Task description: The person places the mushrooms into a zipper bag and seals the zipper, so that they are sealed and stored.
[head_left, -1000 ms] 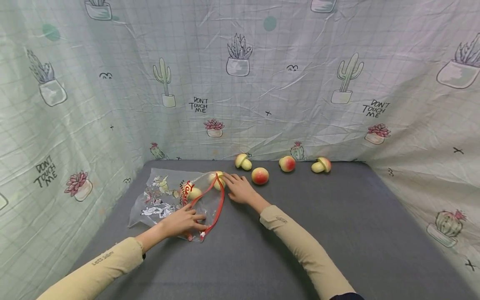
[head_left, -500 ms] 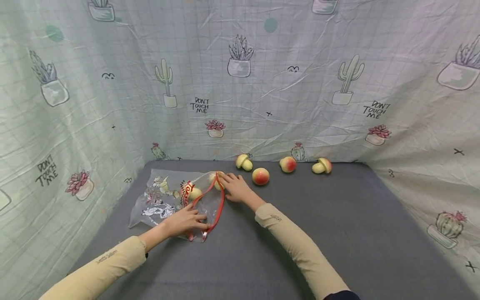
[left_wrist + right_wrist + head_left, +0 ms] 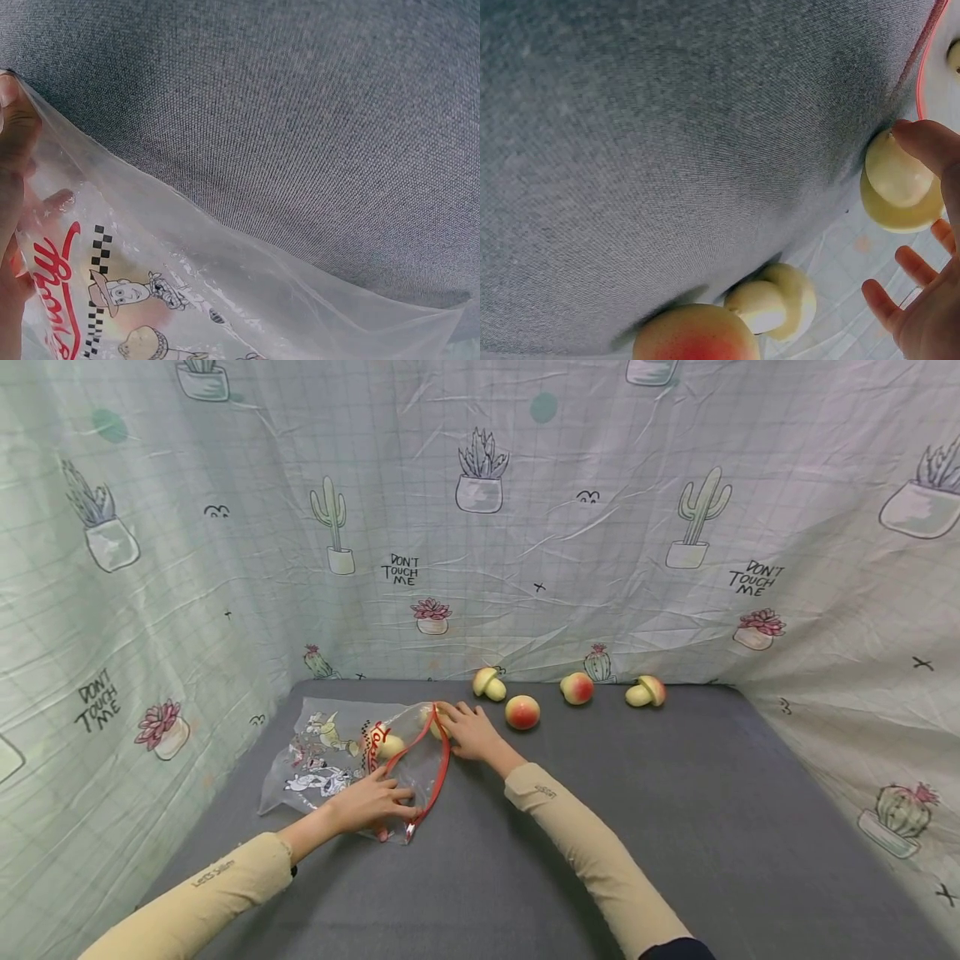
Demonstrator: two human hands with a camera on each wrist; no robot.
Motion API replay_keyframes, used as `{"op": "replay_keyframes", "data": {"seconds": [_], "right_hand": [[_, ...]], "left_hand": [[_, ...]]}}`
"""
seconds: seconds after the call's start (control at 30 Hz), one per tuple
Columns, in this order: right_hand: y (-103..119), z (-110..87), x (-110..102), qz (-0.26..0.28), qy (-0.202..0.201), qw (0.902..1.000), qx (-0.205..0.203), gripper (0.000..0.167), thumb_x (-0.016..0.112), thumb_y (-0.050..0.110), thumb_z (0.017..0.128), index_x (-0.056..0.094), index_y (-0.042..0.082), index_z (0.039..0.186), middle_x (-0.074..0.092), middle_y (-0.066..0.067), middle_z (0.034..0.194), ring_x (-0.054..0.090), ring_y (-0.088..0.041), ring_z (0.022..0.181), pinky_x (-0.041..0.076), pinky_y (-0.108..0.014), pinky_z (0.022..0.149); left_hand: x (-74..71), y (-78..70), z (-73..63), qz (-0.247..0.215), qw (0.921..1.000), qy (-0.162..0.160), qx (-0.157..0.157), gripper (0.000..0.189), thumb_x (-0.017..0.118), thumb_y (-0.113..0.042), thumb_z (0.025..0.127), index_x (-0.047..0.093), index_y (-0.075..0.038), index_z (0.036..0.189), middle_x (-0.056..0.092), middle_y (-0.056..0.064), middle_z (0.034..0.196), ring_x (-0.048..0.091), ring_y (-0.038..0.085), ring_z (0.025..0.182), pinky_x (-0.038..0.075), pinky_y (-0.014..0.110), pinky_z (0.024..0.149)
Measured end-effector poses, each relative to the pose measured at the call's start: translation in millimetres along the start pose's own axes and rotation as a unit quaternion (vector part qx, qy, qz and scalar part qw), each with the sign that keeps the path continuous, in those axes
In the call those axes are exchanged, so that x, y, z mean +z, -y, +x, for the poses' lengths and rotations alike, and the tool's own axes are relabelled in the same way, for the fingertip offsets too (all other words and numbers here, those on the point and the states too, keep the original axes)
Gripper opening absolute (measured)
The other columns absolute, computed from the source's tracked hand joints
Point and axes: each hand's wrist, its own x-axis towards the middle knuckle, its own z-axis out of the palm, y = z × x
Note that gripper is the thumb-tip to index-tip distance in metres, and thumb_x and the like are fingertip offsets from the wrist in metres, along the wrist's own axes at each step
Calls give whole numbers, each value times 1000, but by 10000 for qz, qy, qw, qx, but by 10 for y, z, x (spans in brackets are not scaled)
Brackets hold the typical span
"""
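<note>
A clear plastic zip bag [image 3: 315,777] with a red zipper edge and printed cartoon figures lies flat at the left. My left hand [image 3: 367,802] pinches its near mouth edge, with some fingers seen through the film in the left wrist view. Inside the bag sits one pale yellow toy mushroom [image 3: 390,746]. At the far part of the mouth is another toy mushroom [image 3: 900,172]. My right hand [image 3: 474,733] holds it, thumb on the stem end and a fingertip by the cap. The index finger is hidden in the right wrist view.
Several more red-and-yellow toy mushrooms lie along the back edge: one [image 3: 489,684] behind my right hand, a red-capped one [image 3: 522,712] beside it, and others [image 3: 577,688] farther right. A cactus-print curtain [image 3: 555,543] encloses the grey table [image 3: 675,827].
My right hand has shifted slightly left and closer around the mushroom at the bag's mouth, its forearm swinging left. The left hand keeps its place on the bag.
</note>
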Motion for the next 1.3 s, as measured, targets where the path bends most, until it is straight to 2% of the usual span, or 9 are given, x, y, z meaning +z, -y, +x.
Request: {"op": "replay_keyframes", "data": {"seconds": [0.33, 0.5, 0.67, 0.87, 1.0, 1.13, 1.2, 1.3], "right_hand": [[26, 14, -7, -81, -376, 9993, -8, 67, 66, 39, 76, 40, 17, 134, 31, 0, 142, 37, -21, 120, 43, -40, 84], [28, 4, 5, 41, -299, 9995, -48, 70, 66, 40, 76, 37, 17, 135, 31, -2, 143, 36, -23, 124, 44, -41, 86], [24, -1, 7, -23, -253, 9997, 9, 71, 68, 41, 74, 38, 18, 134, 34, -1, 138, 39, -21, 119, 45, -39, 84], [41, -17, -17, -27, -352, 9994, 54, 59, 67, 37, 75, 45, 18, 126, 39, -4, 131, 41, -22, 112, 46, -36, 79], [39, -41, -44, -128, -495, 9987, 91, 43, 64, 36, 78, 49, 16, 114, 49, -10, 112, 45, -24, 100, 47, -31, 70], [-2, -91, -85, -186, -669, 9976, 76, 31, 61, 31, 82, 51, 17, 108, 55, -10, 96, 47, -24, 88, 46, -29, 64], [-30, -131, -106, -45, -681, 9976, 90, 30, 61, 30, 82, 53, 18, 107, 55, -9, 97, 47, -23, 87, 46, -31, 65], [-73, -191, -121, 274, -589, 9978, 151, 38, 64, 32, 79, 53, 18, 112, 55, -8, 104, 46, -23, 93, 45, -35, 70]], "left_hand": [[-9, -1, 7, -74, 10000, -9, 0, 57, 50, -57, 61, 53, -37, 114, 60, -7, 105, 54, 13, 80, 41, 49, 85], [-13, -14, -1, -187, 9998, 91, -53, 56, 52, -55, 61, 53, -37, 115, 59, -6, 106, 55, 14, 82, 40, 51, 88], [-25, -21, -9, -262, 9994, 211, -104, 57, 53, -54, 61, 52, -37, 116, 59, -6, 109, 56, 15, 85, 40, 52, 88], [-13, -17, -15, -204, 9997, 103, -110, 56, 54, -54, 60, 52, -37, 114, 60, -6, 108, 56, 15, 84, 41, 51, 86], [-2, -8, -14, -144, 9999, -8, -80, 56, 54, -55, 60, 52, -37, 113, 60, -7, 105, 55, 14, 82, 40, 51, 85], [9, -1, -11, -126, 9998, -128, -52, 56, 55, -54, 59, 54, -37, 112, 60, -6, 103, 55, 14, 79, 41, 51, 85], [5, -5, -12, -152, 9997, -160, -51, 57, 55, -54, 57, 54, -36, 112, 60, -6, 103, 55, 14, 78, 41, 51, 85], [-7, -12, -10, -210, 9997, -112, -67, 59, 55, -53, 56, 55, -36, 113, 60, -5, 103, 55, 15, 78, 41, 51, 86]]}}
